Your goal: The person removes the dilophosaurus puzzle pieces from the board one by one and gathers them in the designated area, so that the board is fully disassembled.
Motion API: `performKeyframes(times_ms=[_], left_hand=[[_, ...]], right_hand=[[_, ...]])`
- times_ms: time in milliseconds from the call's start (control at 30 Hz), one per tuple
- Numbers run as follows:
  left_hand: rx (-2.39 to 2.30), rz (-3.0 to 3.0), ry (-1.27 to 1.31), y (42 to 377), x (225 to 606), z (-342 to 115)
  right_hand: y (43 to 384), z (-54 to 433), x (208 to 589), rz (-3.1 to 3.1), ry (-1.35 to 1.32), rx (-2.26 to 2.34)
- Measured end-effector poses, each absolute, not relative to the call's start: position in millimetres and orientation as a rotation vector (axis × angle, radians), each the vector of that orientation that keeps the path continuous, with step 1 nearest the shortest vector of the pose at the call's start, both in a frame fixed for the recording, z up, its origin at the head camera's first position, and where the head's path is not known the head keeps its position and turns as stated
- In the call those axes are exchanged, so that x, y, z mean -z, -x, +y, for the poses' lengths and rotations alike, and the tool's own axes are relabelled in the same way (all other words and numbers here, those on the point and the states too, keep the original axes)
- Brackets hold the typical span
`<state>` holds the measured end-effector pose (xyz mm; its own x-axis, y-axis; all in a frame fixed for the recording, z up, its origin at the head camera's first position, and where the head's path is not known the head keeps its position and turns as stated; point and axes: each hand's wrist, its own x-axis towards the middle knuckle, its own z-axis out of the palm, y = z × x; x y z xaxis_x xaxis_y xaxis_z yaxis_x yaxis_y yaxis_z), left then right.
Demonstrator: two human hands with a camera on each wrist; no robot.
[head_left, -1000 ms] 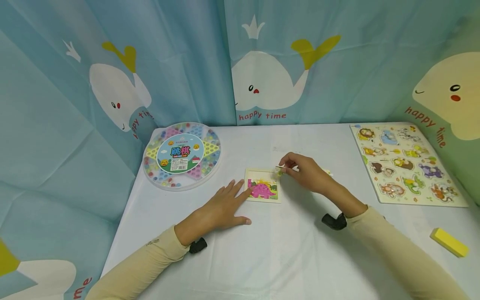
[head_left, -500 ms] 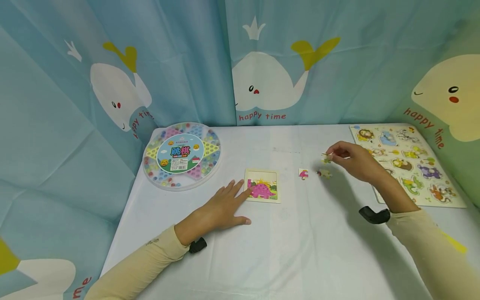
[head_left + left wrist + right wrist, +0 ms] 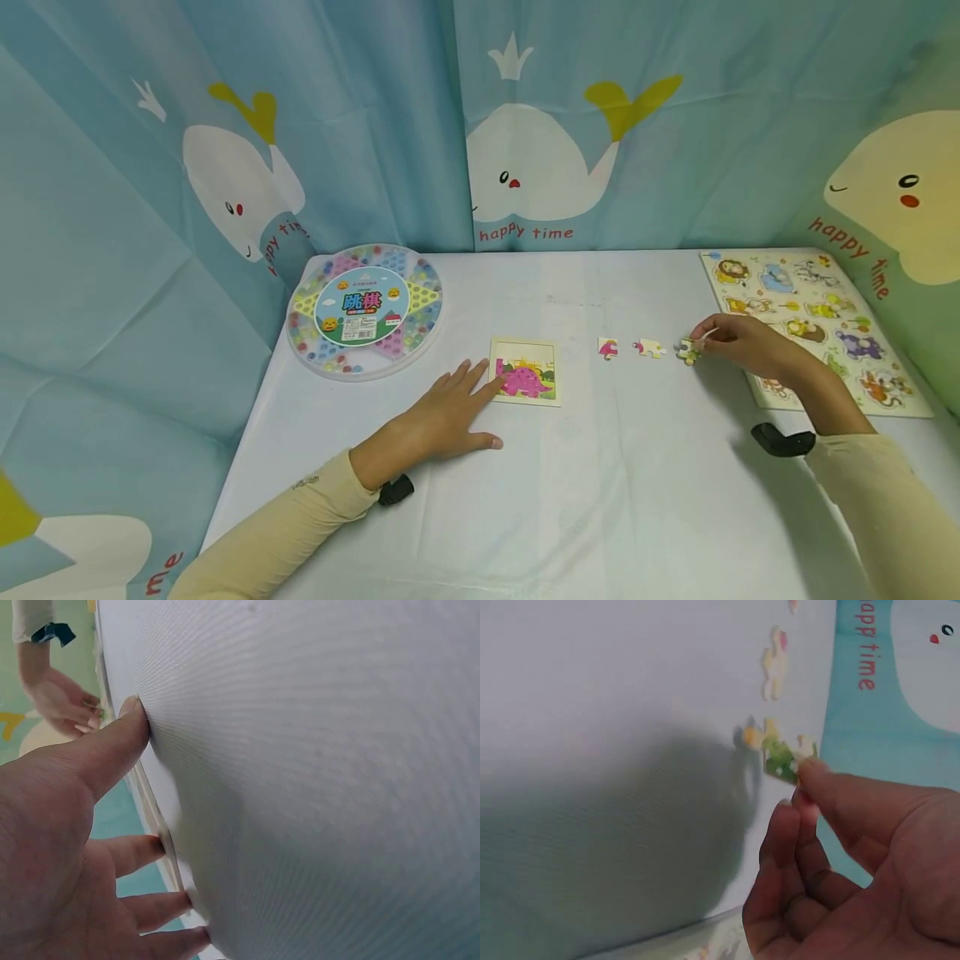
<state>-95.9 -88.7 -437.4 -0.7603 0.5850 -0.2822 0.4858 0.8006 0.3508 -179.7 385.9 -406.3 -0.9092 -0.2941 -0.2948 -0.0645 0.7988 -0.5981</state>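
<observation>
Puzzle piece point(image 3: 781, 760): white-flecked green, yellowish knobs, one straight edge.

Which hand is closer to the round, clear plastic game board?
Left. The left hand lies apart from the game board, to its near right; the right hand, pinching a green puzzle piece, is much farther right.

Puzzle board point(image 3: 525, 350): pink-dinosaur print. Puzzle piece point(image 3: 780, 760): green, white-spotted. Curtain point(image 3: 375, 125): blue, white-whale print. Sleeves point(image 3: 281, 529): beige.

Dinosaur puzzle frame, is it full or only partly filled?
Partly filled: the dinosaur puzzle frame is bare along its top, above the pink dinosaur.
</observation>
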Motion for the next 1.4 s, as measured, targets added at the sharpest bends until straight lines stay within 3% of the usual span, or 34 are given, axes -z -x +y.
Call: performKeyframes(times_ms=[700, 1033, 1400], left_hand=[[-0.34, 2.6, -0.801, 96, 435, -87], [-0.367, 2.604, -0.797, 96, 436, -89], [-0.352, 2.611, -0.805, 97, 439, -90]], right_hand=[[184, 356, 420, 2.872, 0.327, 0.734], [185, 268, 410, 2.824, 0.486, 0.834], [165, 174, 425, 2.729, 0.729, 0.875]])
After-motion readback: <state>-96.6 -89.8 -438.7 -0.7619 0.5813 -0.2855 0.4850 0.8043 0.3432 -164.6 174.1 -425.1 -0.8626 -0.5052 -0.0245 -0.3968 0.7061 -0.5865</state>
